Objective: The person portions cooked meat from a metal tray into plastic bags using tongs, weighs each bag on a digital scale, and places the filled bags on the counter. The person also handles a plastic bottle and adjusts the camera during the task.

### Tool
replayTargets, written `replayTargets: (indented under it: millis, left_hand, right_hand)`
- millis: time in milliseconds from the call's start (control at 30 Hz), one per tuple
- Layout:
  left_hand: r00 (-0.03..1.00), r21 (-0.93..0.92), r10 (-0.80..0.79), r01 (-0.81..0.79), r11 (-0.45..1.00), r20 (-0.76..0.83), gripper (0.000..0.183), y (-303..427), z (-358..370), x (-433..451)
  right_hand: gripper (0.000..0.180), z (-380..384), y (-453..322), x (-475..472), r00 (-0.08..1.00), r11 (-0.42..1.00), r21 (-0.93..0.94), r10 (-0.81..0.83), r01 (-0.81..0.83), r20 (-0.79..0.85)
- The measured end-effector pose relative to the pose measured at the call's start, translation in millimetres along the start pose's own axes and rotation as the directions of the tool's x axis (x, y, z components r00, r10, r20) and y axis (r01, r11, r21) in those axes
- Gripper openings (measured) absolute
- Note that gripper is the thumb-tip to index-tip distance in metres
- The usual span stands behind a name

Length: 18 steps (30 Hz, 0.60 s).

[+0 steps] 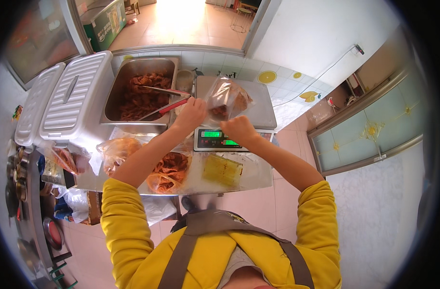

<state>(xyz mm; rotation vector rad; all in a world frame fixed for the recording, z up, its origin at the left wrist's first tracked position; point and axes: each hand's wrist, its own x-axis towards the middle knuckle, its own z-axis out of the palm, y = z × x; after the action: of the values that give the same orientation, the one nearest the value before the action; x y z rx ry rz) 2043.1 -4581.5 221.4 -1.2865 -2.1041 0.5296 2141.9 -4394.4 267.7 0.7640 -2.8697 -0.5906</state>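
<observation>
A clear plastic bag (229,95) of reddish-brown seasoned meat rests on the metal platform (261,104) of a digital scale. My right hand (239,132), fingers closed, pinches the bag's near edge above the lit display (211,134). At the bag's left edge is my left hand (192,112), curled shut and apparently gripping the plastic; its fingertips are hidden. Red-handled metal tongs (174,104) lie spread over a deep stainless-steel pan (113,104) of the same meat (147,81). Their joined end lies right by my left hand, and whether it touches them is unclear.
White lidded plastic bins (75,94) stand left of the pan. Nearer me are filled plastic bags (169,171) and a yellowish flat block or container (223,169) on the counter. A cable (313,81) runs from the scale to the wall. Pots and pans (21,173) line the left side.
</observation>
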Motion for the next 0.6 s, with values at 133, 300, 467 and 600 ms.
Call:
replayTargets:
  millis: [133, 300, 467, 600]
  left_hand:
    - [0.985, -0.090, -0.030, 0.015, 0.996, -0.167, 0.006, -12, -2, 11]
    - [0.951, -0.483, -0.197, 0.060, 0.874, -0.238, 0.004, -63, -84, 43]
    - [0.984, -0.743, -0.138, 0.011, 0.669, -0.110, 0.008, -92, -225, -5]
    - [0.986, -0.774, -0.044, -0.100, 0.625, -0.162, 0.010, -57, -307, -84]
  right_hand:
    - [0.005, -4, 54, -20, 0.966, 0.994, 0.020, 0.111, -0.110, -0.232]
    - [0.015, -104, 129, -41, 0.914, 0.977, 0.118, 0.206, -0.175, -0.349]
    - [0.012, -202, 124, -93, 0.945, 0.877, 0.436, -0.057, 0.202, -0.323]
    - [0.007, -216, 75, -105, 0.823, 0.635, 0.528, -0.385, 0.564, -0.417]
